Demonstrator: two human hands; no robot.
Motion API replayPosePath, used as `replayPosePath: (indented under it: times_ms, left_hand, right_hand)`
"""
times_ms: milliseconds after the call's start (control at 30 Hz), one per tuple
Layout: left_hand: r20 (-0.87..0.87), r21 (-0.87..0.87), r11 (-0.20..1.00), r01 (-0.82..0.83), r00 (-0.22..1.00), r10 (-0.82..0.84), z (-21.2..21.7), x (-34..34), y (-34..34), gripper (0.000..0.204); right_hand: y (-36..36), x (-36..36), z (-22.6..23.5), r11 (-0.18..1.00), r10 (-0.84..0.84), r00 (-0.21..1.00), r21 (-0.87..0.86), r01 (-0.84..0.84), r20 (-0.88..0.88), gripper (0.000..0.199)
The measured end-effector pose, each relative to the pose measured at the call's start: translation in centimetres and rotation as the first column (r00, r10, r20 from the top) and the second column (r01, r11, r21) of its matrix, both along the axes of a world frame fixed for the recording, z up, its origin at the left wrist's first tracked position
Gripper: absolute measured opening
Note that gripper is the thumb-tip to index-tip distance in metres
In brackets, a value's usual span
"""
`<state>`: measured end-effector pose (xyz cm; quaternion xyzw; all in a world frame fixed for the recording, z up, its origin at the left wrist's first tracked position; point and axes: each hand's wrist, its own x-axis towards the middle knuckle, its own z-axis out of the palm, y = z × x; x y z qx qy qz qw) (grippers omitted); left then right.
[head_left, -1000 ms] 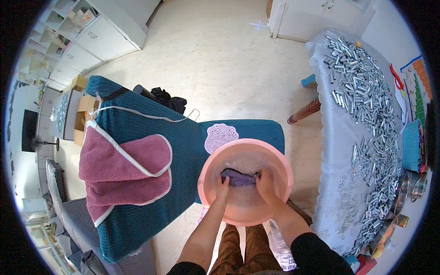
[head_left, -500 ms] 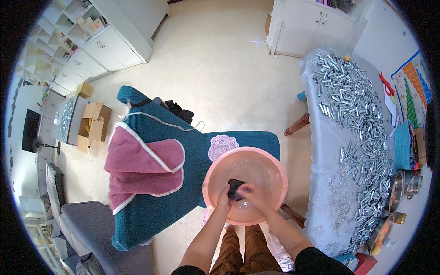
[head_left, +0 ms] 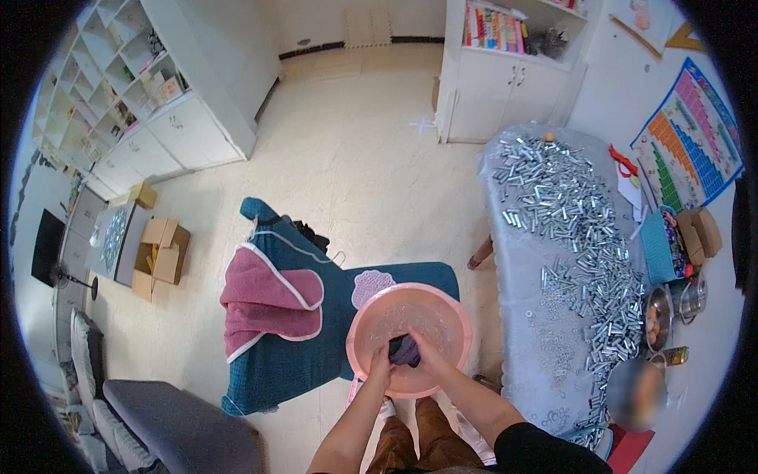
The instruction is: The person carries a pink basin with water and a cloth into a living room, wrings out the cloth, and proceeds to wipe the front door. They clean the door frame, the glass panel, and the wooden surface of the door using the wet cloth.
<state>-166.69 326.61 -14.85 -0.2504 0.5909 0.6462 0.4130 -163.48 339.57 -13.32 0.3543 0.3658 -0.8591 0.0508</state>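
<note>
Down in the head view, it's all happening inside a round, peach-pink plastic basin (head_left: pixel 464 336), and there's clear, rippling water in it! The left hand (head_left: pixel 380 365) is on the left side of a bunched, dark purple cloth (head_left: pixel 406 352), the right hand (head_left: pixel 429 354) on the right side, the two gripping it between them over the middle of the basin; how each finger lies, I cannot tell. Bare forearms reach in from below, black sleeve (head_left: pixel 545 449) showing at the right, brown trousers (head_left: pixel 397 446) underneath. The basin overlaps the seat of a chair in a ribbed teal cover (head_left: pixel 276 379), and just past its rim lies a pale lilac, scalloped, perforated mat (head_left: pixel 369 287). Over to the left, a dusky-pink plush towel with white edging (head_left: pixel 268 304) drapes across the chair's back. And look right: a long table under a translucent, pale cloth (head_left: pixel 517 340) carries a great spread of short, shiny metal tubes (head_left: pixel 564 197), with red-handled scissors (head_left: pixel 622 160) near its far side and a turquoise woven basket (head_left: pixel 655 249) along the wall edge. Far left, an open cardboard box (head_left: pixel 167 262) sits on the cream floor (head_left: pixel 355 158).
</note>
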Motion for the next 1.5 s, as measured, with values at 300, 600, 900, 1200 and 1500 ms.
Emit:
replayPosePath:
  times_ms: [300,600,900,1200,1500]
  left_hand:
    - [0.278,0.414,0.907,0.073,0.939,-0.202,8.3,0.4,-0.8,0.071]
    - [-0.019,0.582,0.76,0.289,0.939,-0.343,9.7,1.7,-1.8,0.055]
    - [-0.037,0.486,0.725,0.488,0.84,-0.541,14.3,0.2,-0.3,0.017]
    - [-0.347,-0.385,0.772,0.505,0.696,-0.628,14.5,1.2,2.0,0.019]
    - [-0.713,-0.609,0.78,0.145,0.331,-0.618,11.2,2.8,1.1,0.025]
  right_hand:
    - [-2.4,1.8,5.3,0.693,0.385,0.923,0.662,-0.286,-0.005,0.033]
    - [-0.4,0.8,10.0,0.767,0.601,0.757,0.455,-0.454,-0.258,0.044]
    - [0.2,-1.0,13.5,0.732,0.605,0.758,0.546,-0.408,-0.244,0.03]
    - [-1.2,-2.6,8.4,0.603,0.413,0.888,0.791,-0.1,-0.203,0.024]
    - [-2.9,-2.2,8.3,0.825,0.118,0.984,0.564,-0.021,-0.135,0.025]
